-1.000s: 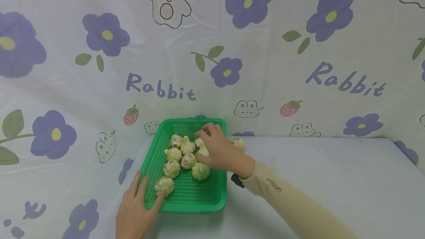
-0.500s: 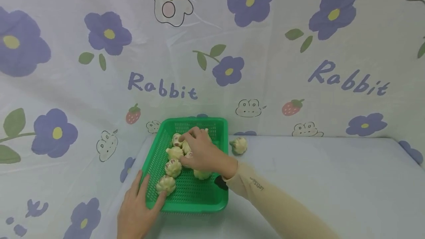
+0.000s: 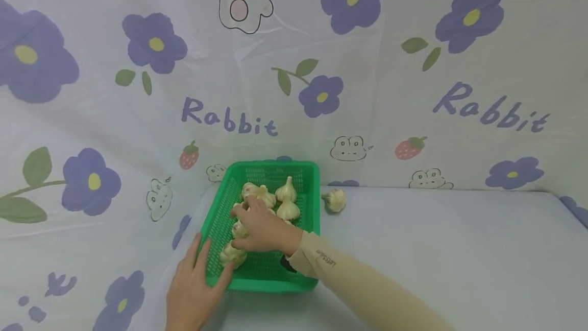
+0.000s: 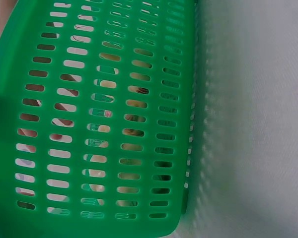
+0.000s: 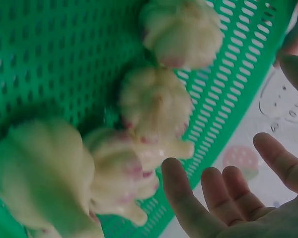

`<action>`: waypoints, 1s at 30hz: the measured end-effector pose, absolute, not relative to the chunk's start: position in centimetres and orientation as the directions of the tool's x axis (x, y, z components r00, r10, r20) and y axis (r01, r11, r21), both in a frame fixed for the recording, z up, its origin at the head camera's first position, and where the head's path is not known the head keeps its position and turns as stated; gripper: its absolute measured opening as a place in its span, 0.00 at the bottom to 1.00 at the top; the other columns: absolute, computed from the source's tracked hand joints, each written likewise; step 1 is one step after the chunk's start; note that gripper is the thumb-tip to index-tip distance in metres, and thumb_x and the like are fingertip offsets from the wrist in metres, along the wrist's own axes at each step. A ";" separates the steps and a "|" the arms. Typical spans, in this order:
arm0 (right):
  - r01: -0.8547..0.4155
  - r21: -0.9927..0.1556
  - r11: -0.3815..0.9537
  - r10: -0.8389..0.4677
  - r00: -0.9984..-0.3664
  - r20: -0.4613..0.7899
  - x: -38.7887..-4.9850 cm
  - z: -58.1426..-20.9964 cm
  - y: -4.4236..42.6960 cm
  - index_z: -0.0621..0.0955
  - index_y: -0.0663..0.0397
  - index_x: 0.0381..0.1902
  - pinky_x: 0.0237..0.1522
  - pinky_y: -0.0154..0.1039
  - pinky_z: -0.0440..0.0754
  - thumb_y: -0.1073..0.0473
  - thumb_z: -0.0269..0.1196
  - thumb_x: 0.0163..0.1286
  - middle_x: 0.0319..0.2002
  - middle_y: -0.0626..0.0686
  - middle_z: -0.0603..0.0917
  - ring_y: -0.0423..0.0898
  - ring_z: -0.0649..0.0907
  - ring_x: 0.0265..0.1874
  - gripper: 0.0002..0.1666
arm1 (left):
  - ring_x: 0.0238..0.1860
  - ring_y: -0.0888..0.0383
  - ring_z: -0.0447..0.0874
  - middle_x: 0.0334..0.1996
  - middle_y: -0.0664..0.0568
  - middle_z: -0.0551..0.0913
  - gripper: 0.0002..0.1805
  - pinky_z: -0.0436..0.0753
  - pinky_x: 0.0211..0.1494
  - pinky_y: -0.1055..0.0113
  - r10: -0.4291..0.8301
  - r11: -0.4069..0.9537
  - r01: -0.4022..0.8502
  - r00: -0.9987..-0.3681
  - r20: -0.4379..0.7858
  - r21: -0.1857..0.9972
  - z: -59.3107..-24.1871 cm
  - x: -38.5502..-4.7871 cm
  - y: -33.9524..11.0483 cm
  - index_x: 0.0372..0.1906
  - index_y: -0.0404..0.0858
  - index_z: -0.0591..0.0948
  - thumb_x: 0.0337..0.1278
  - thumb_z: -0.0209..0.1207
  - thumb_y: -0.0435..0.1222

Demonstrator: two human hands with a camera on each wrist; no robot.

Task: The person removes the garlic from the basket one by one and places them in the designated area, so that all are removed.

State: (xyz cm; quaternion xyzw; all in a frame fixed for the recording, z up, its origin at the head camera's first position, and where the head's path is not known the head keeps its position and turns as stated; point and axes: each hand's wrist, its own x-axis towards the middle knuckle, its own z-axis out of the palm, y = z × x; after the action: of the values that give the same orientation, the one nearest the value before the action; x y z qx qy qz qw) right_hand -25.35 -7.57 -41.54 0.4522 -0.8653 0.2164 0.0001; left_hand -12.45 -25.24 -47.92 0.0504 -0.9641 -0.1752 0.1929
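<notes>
A green plastic basket holds several pale garlic bulbs, some with purple streaks. Over its front left corner rests my left hand, fingers extended along the left rim. The left thumb reaches across the front rim to a garlic bulb in that corner. My right hand hovers above the bulbs in the left half of the basket and covers some of them. In the right wrist view its fingers are spread beside the bulbs, with nothing between them. The left wrist view shows only the slotted basket wall up close.
One more garlic bulb lies outside the basket, just right of it, near the back edge. The white table stretches to the right. Behind it hangs a patterned cloth with purple flowers and the word Rabbit.
My right hand has moved left and toward me over the bulbs, uncovering two at the back right of the basket and the one outside. My left hand has kept its place on the corner.
</notes>
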 end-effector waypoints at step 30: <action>-0.708 -0.298 0.640 -0.757 -0.648 -0.087 -24.6 -45.8 -13.0 0.75 0.43 0.68 0.50 0.38 0.80 0.43 0.69 0.72 0.61 0.55 0.71 0.48 0.73 0.53 0.31 | 0.67 0.32 0.75 0.81 0.44 0.62 0.46 0.79 0.59 0.31 -0.183 0.926 -0.063 -0.937 0.298 0.371 -47.7 -12.3 -25.3 0.77 0.39 0.70 0.68 0.55 0.67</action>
State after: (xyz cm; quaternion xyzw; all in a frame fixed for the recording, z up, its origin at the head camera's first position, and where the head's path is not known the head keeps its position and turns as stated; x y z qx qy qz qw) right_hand -24.59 -12.98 -45.80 0.4069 -0.8998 0.1194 -0.1023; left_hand -12.27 -25.28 -47.67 0.0634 -0.9673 -0.1811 0.1658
